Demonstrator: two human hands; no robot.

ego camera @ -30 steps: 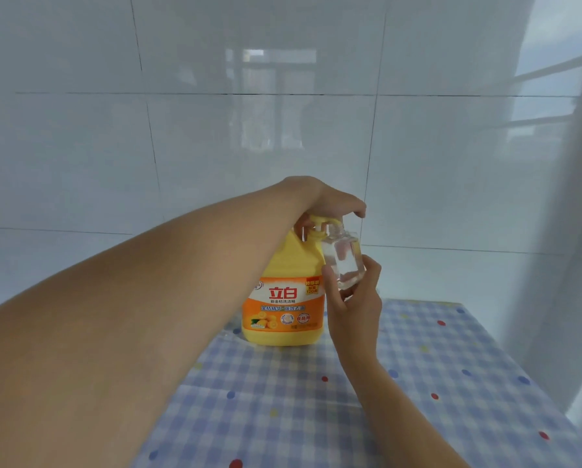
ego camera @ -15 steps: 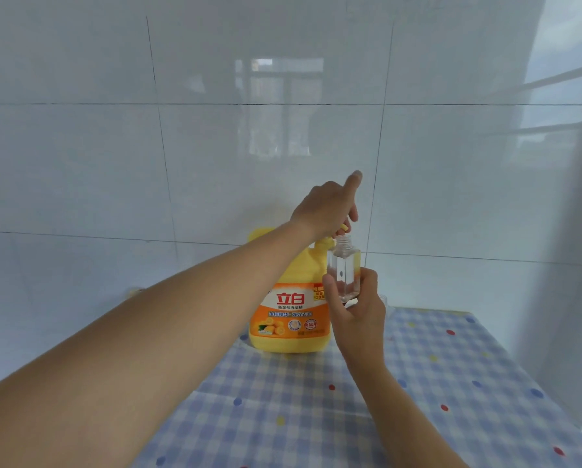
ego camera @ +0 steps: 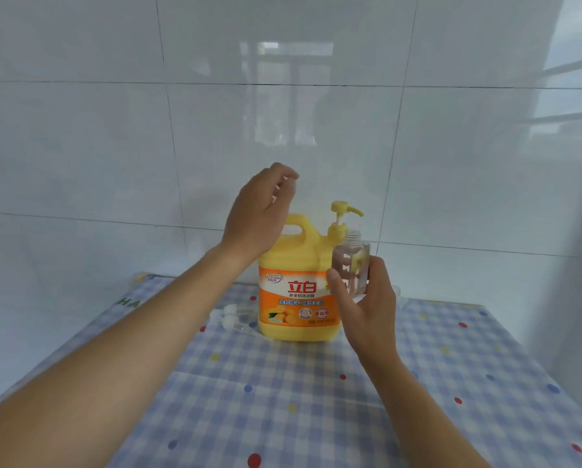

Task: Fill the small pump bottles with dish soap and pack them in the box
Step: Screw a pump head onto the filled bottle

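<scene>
Fingers of right hand [ego camera: 367,309] are curled round small pump bottle [ego camera: 350,265], thumb on its left face, fingers on the right face. Bottle is held upright in the air, uncapped, with the threaded neck just under the nozzle of yellow pump head [ego camera: 343,211]. Fill level cannot be told; the body reads clear. Left hand [ego camera: 259,214] is raised above the jug handle, fingers loosely bent, nothing seen in it, slightly blurred.

Handling, judged: bottle is likely light, rigid and smooth-walled, and slippery once soaped. It is best taken by the flat sides at mid-body, neck left free. Dish soap jug [ego camera: 293,265] is judged heavy and stable.

Jug is stood near the far edge of the tabletop, about mid-width. White pump tops [ego camera: 229,315] are laid just left of its base. Clear item [ego camera: 397,290] behind right hand is too hidden to name. Tabletop is covered by blue checked cloth [ego camera: 283,400] with coloured dots. White tiled wall [ego camera: 114,146] is set behind, a window reflected in it. Box is not seen.
</scene>
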